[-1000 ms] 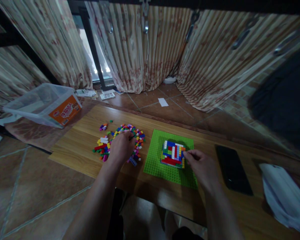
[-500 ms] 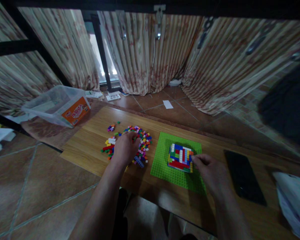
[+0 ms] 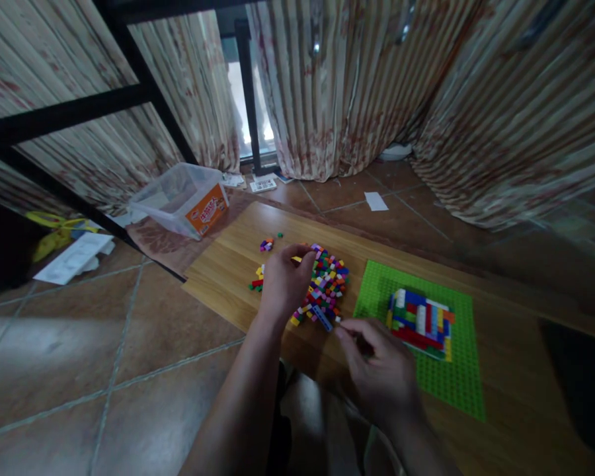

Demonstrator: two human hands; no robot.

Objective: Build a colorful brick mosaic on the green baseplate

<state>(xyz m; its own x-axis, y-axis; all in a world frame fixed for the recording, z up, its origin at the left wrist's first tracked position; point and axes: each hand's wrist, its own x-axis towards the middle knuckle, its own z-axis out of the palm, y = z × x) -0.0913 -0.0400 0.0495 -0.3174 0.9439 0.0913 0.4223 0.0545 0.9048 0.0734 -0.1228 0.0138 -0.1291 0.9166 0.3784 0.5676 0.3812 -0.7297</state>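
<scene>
My left hand (image 3: 286, 281) is over the left part of a pile of small coloured toy bricks (image 3: 330, 274), its thumb and forefinger curled together. Whatever lies between those fingertips is too small to make out. My right hand (image 3: 381, 367) is at the pile's near edge, thumb and forefinger drawn together close to a small white brick (image 3: 338, 319). Beside it lies a long blue-grey brick (image 3: 322, 318). A multicoloured brick structure (image 3: 421, 320) stands on a green baseplate (image 3: 456, 383), to the right of the pile; neither hand touches it.
A clear plastic box (image 3: 171, 198) with an orange label stands beyond the wooden table's (image 3: 218, 264) left end. A dark flat object (image 3: 580, 377) lies at the right. A few bricks (image 3: 266, 244) sit apart behind the pile. Curtains (image 3: 327, 99) hang behind.
My right hand has left the brick structure's right side and moved left to the pile's near edge. My left hand stays over the pile. The view has turned left.
</scene>
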